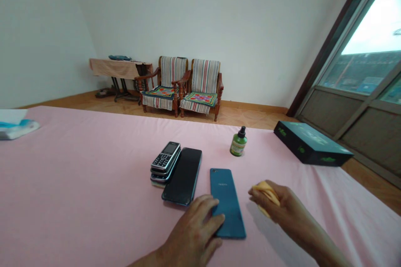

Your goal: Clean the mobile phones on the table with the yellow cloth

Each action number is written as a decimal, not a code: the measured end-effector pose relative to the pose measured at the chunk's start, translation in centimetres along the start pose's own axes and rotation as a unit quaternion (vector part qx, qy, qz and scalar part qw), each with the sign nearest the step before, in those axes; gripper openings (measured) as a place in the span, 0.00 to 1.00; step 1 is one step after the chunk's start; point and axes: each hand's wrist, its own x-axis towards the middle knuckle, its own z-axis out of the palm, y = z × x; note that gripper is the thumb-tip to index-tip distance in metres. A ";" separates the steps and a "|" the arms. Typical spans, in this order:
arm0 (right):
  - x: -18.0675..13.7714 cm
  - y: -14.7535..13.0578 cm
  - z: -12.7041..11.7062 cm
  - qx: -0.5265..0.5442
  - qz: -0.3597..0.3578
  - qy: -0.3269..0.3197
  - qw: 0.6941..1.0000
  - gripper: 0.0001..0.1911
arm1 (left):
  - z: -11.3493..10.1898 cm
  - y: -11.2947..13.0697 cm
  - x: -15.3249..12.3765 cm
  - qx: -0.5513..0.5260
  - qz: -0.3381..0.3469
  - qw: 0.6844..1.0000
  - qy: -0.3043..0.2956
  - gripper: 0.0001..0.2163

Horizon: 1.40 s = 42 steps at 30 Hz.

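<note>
A blue smartphone (227, 204) lies back side up on the pink cloth. My left hand (197, 229) rests at its left edge, fingers apart and fingertips on the phone's back. To the right of that phone, my right hand (275, 200) is closed around a yellow cloth (268, 194), apart from the phone. A black-screened smartphone (184, 175) lies face up to the left. Beside it is a stack of phones, with a keypad phone (166, 156) on top. Beyond the blue phone stands a green spray bottle (238, 142) with a black nozzle.
A black box (313, 144) with green marks sits at the right edge of the pink-covered surface (94, 192). A white and blue packet (19, 128) lies at far left. Behind are two wooden chairs (200, 85), a cloth-topped table (115, 68) and a window (369, 62).
</note>
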 end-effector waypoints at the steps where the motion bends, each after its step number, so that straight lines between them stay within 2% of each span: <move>1: 0.3 0.0 0.3 0.015 -0.015 0.019 1.000 0.16 | 0.0 0.0 0.1 0.010 0.010 1.000 -0.010 0.18; 3: 0.5 -0.2 1.4 0.044 -0.047 0.025 0.998 0.15 | -0.1 0.1 0.3 0.023 0.025 0.999 -0.019 0.16; 6: 0.3 -0.7 3.9 0.073 -0.068 -0.002 0.995 0.11 | 0.1 0.3 0.4 0.024 0.031 0.999 -0.005 0.11; 9: -0.1 -0.8 6.3 0.047 -0.138 -0.041 0.988 0.06 | 0.3 0.4 0.2 0.020 0.032 0.999 0.003 0.08; 12: -0.1 -0.4 7.3 0.005 -0.209 -0.028 0.978 0.09 | 0.5 0.4 0.1 0.025 0.023 0.999 -0.002 0.08; 18: 2.0 0.6 6.9 -0.087 -0.215 -0.013 0.973 0.11 | 1.3 -0.3 -0.1 0.049 0.073 0.996 0.035 0.08; 22: 4.0 0.6 6.4 -0.207 -0.233 0.008 0.950 0.14 | 1.4 -0.4 -0.2 0.045 0.084 0.995 0.019 0.09; 33: 8.8 -0.1 7.3 -0.300 -0.193 0.060 0.932 0.16 | 0.9 -0.4 -0.3 -0.018 0.033 0.999 -0.012 0.08; 37: 8.1 -0.4 7.7 -0.313 -0.198 0.063 0.927 0.15 | 0.8 -0.3 -0.4 -0.020 0.021 0.999 -0.018 0.08; 42: 4.4 -0.7 8.0 -0.311 -0.208 0.056 0.926 0.12 | 0.9 -0.3 -0.3 -0.021 0.004 0.999 -0.027 0.07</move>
